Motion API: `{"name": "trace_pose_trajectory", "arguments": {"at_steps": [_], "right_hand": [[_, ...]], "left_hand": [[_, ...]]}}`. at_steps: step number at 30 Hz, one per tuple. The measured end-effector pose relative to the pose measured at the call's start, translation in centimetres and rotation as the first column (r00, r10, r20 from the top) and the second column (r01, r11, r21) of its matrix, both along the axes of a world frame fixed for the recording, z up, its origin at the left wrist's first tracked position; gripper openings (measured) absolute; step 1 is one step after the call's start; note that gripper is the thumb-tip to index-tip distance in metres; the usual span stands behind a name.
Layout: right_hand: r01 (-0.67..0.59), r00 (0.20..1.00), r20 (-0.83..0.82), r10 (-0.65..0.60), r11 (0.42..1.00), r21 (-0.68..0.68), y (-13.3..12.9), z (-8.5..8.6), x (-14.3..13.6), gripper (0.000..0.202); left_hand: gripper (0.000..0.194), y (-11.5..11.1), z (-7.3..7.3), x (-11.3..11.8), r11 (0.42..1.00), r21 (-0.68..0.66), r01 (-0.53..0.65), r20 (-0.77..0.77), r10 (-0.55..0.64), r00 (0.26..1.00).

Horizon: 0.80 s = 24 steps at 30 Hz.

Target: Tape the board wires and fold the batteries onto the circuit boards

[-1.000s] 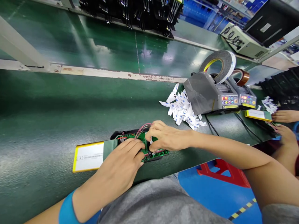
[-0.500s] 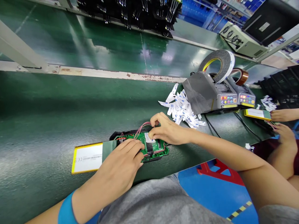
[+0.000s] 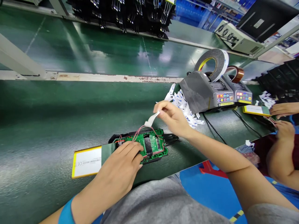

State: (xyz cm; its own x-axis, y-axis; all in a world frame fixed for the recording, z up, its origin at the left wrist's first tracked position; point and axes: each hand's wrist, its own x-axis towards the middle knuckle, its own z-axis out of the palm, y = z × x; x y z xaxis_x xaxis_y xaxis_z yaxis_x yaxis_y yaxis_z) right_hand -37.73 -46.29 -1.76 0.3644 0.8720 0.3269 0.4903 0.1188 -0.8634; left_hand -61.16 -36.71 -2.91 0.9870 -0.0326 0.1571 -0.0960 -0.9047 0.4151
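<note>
On the bench lies a green circuit board (image 3: 153,146) in a black housing, with thin red wires (image 3: 139,132) looping up from its far side. My left hand (image 3: 123,161) lies over the board's left part, its curled fingers gripping it; the fingertips are partly hidden. A flat battery pack (image 3: 87,162) with yellow edges and a white label lies left of the board, its right end near my left hand. Pinched between my right thumb and fingers is a white strip of backing paper (image 3: 151,119). My right hand (image 3: 173,118) is raised above and beyond the board.
White backing-paper scraps (image 3: 184,107) are heaped beside a grey tape dispenser (image 3: 201,90) with a large tape roll (image 3: 212,65). A second dispenser (image 3: 243,92) stands right of it. At far right, a co-worker's hands (image 3: 283,118) are near another battery pack (image 3: 255,110). Black cables (image 3: 213,127) cross the bench.
My right hand has lifted away from the board, up and to the right, carrying the white strip off it. A dark strip stays on the board. My left hand keeps its place.
</note>
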Motion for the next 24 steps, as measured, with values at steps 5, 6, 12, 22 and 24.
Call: {"name": "trace_pose_trajectory", "arguments": {"at_steps": [5, 6, 12, 22, 24], "right_hand": [[0.453, 0.84, 0.305, -0.449, 0.889, 0.062, -3.7, 0.6, 3.2, 0.011], [0.473, 0.814, 0.371, -0.447, 0.881, 0.024, -4.6, 0.6, 3.2, 0.018], [0.045, 0.968, 0.24, 0.076, 0.885, -0.463, -6.9, -0.6, -1.7, 0.059], [-0.072, 0.993, 0.049, 0.105, 0.892, -0.446, -5.6, -2.9, -1.1, 0.037], [-0.08, 0.993, 0.04, 0.108, 0.897, -0.436, -5.9, -3.2, -1.1, 0.038]], "left_hand": [[0.026, -0.2, -0.3, -0.3, 0.999, 0.052, -0.011, 0.045, 0.009, 0.999], [0.026, -0.2, -0.1, -0.3, 0.998, 0.068, -0.003, 0.062, -0.001, 0.998], [0.036, 0.7, 2.2, 2.3, 0.988, 0.102, -0.113, 0.217, 0.089, 0.972], [0.023, 4.2, 2.3, 3.9, 0.998, -0.005, -0.056, 0.058, 0.056, 0.997], [0.02, 4.6, 2.0, 2.6, 0.996, -0.02, -0.09, 0.101, 0.091, 0.991]]}}
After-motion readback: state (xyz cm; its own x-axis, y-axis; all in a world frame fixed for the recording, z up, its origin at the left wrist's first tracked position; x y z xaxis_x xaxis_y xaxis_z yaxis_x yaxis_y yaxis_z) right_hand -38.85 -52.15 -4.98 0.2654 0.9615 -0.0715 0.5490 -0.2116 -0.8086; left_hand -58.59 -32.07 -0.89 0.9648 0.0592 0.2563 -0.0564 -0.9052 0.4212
